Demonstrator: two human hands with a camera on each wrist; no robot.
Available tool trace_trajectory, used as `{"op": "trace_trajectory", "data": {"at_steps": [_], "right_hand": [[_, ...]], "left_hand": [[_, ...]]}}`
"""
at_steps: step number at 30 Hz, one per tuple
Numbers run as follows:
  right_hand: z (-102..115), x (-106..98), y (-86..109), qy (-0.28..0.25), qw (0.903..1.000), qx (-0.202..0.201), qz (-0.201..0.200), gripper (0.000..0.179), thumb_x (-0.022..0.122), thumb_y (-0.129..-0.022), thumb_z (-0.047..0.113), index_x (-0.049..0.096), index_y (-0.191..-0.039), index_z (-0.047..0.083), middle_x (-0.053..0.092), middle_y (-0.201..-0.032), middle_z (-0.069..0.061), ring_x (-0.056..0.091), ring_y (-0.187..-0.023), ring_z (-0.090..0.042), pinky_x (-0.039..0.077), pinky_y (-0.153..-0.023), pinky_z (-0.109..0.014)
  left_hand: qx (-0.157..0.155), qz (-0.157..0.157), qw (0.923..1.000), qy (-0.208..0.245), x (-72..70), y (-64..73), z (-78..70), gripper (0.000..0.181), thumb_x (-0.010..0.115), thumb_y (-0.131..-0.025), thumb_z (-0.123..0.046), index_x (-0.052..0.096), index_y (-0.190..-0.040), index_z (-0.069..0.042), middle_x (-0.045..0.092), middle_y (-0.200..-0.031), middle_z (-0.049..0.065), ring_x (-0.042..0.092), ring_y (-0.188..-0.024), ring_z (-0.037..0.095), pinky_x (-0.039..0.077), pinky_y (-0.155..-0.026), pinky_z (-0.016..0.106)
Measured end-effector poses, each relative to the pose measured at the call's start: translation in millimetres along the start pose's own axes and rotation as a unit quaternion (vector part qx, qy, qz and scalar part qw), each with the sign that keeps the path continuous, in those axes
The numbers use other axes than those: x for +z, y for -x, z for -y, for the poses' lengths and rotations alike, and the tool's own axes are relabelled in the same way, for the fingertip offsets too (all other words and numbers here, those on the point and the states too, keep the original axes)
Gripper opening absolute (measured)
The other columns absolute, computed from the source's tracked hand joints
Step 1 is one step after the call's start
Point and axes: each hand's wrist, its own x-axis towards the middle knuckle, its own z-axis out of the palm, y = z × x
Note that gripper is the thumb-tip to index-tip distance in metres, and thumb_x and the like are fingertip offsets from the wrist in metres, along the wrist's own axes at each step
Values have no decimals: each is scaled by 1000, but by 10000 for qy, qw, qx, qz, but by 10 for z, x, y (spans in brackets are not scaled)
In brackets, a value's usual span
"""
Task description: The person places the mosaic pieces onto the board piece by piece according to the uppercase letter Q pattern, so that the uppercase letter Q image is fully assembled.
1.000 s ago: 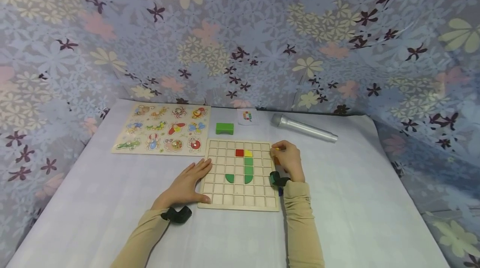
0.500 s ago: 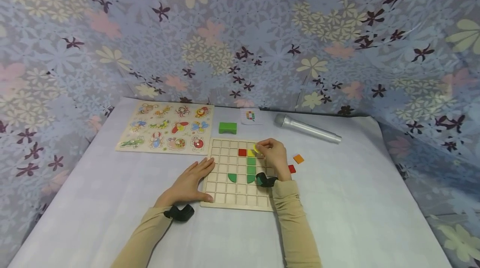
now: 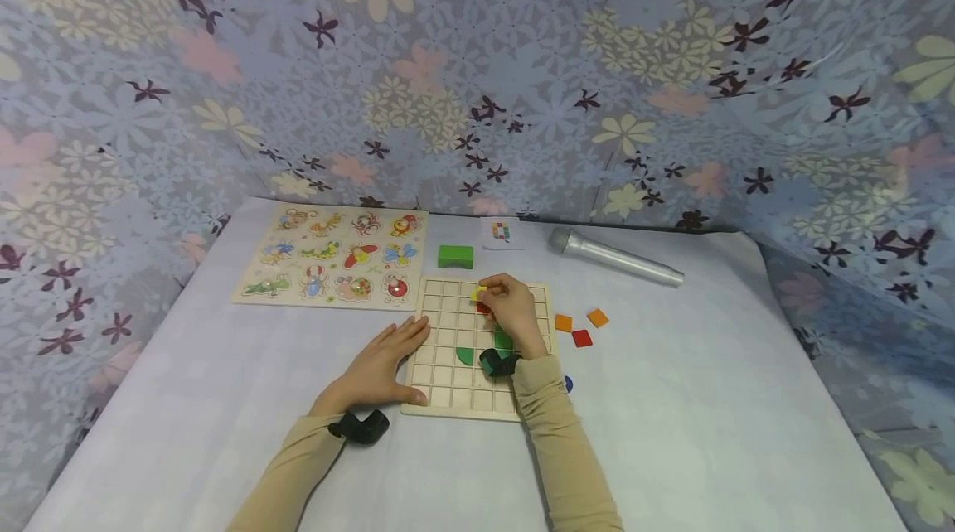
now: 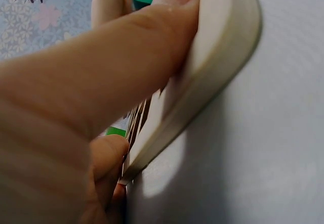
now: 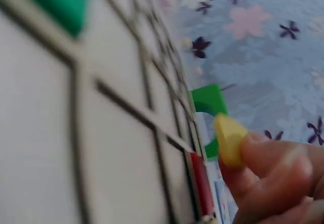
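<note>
My right hand [image 3: 513,315] pinches a small yellow piece [image 5: 230,139] between thumb and fingertips, over the upper part of a wooden grid board [image 3: 440,376]. A red square tile [image 5: 201,181] lies in the board just by that piece. Lower on the board are a green quarter-round tile [image 3: 465,356] and a green tile [image 3: 503,340], the latter partly behind the right wrist. My left hand [image 3: 380,368] rests with fingers spread at the board's left edge; its thumb [image 4: 152,47] lies on the board's near corner. The yellow tile seated earlier is hidden by the right hand.
Orange tiles [image 3: 564,323], a red tile [image 3: 582,338] and a blue piece [image 3: 569,384] lie right of the board. Behind it stand a green arch block [image 3: 455,256], a pattern card [image 3: 501,233] and a silver microphone [image 3: 619,257]. An insect puzzle [image 3: 328,254] lies back left.
The right hand took the yellow piece from the board's right side and carried it left across the upper rows, uncovering the loose tiles. The left hand has stayed at the board's edge.
</note>
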Motion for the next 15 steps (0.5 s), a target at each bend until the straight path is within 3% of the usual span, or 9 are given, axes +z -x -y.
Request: {"op": "trace_trajectory", "data": {"at_steps": [6, 12, 15], "right_hand": [[36, 97, 29, 736, 9965, -389, 75, 10, 70, -86, 5, 72, -96, 4, 70, -83, -13, 59, -54, -11, 51, -51, -21], [72, 123, 58, 2298, 9690, -897, 163, 16, 66, -90, 11, 75, -103, 11, 67, -96, -13, 60, -77, -19, 50, -67, -29], [68, 128, 72, 2725, 9565, -1021, 220, 20, 63, -93, 12, 75, -109, 12, 61, -104, -15, 58, -83, -22, 51, -71, -33]], "left_hand": [[2, -11, 10000, 10, 5, -12, 10, 109, 82, -67, -52, 32, -149, -1, 25, -161, 11, 20, -150, 31, 16, -123, 50], [-16, 3, 10000, 28, 0, -14, 6, 109, 82, -67, -52, 32, -149, -1, 25, -161, 11, 20, -150, 31, 16, -123, 50], [-27, 6, 10000, 23, 0, -8, 4, 109, 82, -67, -51, 32, -149, -1, 25, -161, 11, 20, -150, 31, 16, -123, 50]]}}
